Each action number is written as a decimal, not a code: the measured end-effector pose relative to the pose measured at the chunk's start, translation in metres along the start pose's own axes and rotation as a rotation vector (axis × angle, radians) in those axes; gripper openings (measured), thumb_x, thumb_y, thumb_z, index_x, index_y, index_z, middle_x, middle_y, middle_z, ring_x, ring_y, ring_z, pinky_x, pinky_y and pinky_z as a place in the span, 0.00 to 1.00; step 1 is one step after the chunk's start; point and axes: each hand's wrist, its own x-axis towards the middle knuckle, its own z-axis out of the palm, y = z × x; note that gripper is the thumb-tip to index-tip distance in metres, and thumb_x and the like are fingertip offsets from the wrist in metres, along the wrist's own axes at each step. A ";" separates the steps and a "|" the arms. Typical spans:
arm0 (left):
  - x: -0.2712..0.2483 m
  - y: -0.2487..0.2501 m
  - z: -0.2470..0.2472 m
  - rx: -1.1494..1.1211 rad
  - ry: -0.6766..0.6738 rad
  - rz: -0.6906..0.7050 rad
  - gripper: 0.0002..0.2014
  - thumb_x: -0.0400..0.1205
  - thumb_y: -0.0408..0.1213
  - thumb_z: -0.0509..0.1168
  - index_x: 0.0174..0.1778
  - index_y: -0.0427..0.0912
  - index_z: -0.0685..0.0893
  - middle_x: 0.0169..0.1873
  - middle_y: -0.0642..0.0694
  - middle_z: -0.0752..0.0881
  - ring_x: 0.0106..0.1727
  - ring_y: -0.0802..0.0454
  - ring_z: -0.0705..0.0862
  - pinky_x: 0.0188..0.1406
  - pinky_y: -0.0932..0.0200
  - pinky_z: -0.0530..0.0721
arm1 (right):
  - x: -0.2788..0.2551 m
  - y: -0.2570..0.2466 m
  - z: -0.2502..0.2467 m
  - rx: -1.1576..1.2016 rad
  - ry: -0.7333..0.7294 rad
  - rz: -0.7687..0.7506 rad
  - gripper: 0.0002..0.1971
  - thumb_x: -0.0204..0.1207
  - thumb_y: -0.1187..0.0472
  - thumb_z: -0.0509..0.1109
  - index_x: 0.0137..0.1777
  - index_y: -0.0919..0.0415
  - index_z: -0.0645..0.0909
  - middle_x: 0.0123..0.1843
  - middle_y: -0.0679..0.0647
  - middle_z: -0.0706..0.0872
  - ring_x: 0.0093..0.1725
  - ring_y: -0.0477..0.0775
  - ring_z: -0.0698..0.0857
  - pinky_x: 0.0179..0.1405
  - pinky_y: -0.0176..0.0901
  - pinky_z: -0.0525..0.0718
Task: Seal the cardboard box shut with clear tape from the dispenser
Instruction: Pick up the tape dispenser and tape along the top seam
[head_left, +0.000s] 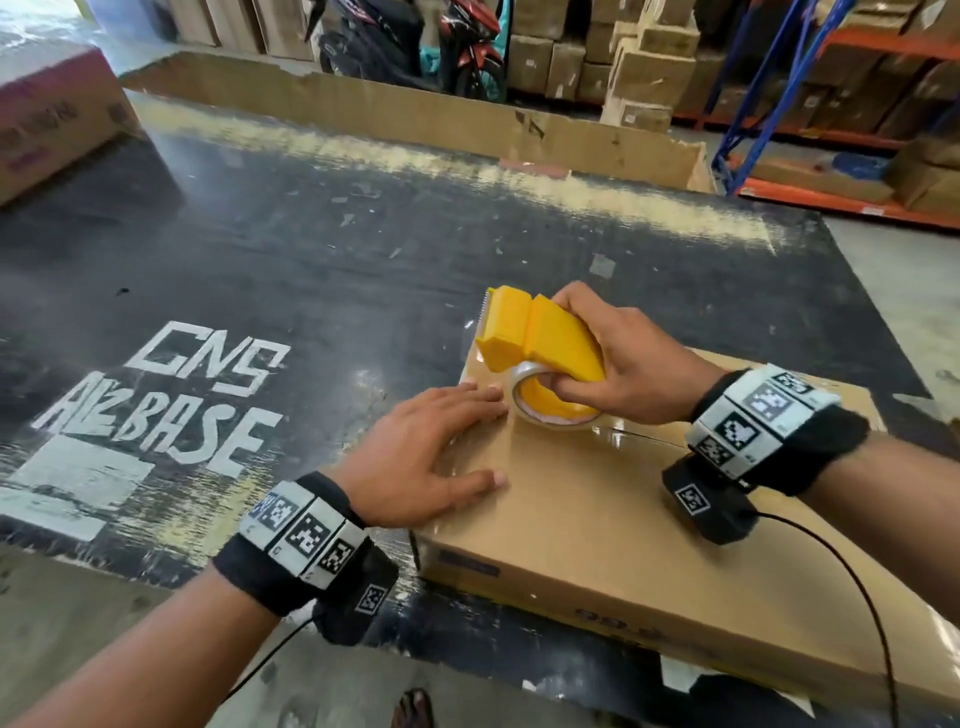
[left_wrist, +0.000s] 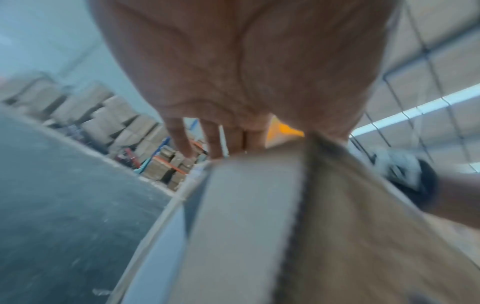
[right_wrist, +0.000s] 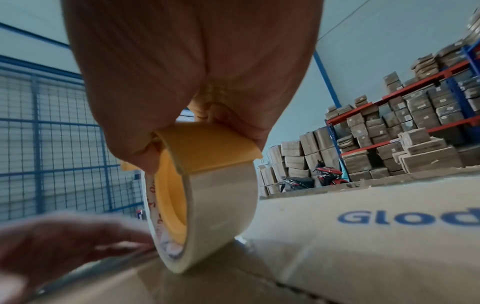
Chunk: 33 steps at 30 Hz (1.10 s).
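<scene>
- We see a black work surface (head_left: 311, 249) painted with white letters "CNS" (head_left: 208, 356).
- A pink-topped carton (head_left: 47, 119) sits at its far left corner.
- Beyond a torn cardboard sheet (head_left: 415, 111), two motorbikes (head_left: 415, 41) stand parked.
- Orange-and-blue racking (right_wrist: 415, 107) holds stacked cartons.
- A blue wire-mesh partition (right_wrist: 46, 144) stands behind.

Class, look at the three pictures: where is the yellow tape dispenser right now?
In the head view, the tape dispenser is right of centre, gripped by the right hand, its roll resting on the cardboard box beside the left hand.
</scene>
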 end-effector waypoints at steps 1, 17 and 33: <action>-0.001 -0.007 -0.004 -0.153 0.066 -0.003 0.27 0.80 0.55 0.70 0.76 0.57 0.78 0.75 0.61 0.81 0.78 0.64 0.76 0.80 0.53 0.73 | 0.001 0.001 0.003 -0.002 0.003 0.017 0.26 0.72 0.46 0.77 0.65 0.51 0.69 0.52 0.52 0.85 0.47 0.53 0.86 0.42 0.59 0.86; 0.062 -0.014 -0.052 -1.336 0.128 -0.360 0.25 0.79 0.29 0.74 0.72 0.38 0.79 0.38 0.44 0.92 0.37 0.52 0.91 0.42 0.58 0.90 | 0.002 -0.005 0.007 -0.024 -0.019 0.130 0.27 0.72 0.43 0.75 0.66 0.44 0.67 0.55 0.46 0.83 0.51 0.45 0.84 0.43 0.53 0.87; 0.039 -0.089 -0.065 -1.160 0.170 -0.392 0.27 0.69 0.31 0.78 0.65 0.37 0.81 0.33 0.42 0.91 0.34 0.53 0.90 0.38 0.63 0.90 | -0.040 0.005 -0.032 -0.098 -0.070 0.170 0.40 0.64 0.26 0.71 0.76 0.41 0.74 0.50 0.22 0.82 0.51 0.26 0.82 0.41 0.21 0.76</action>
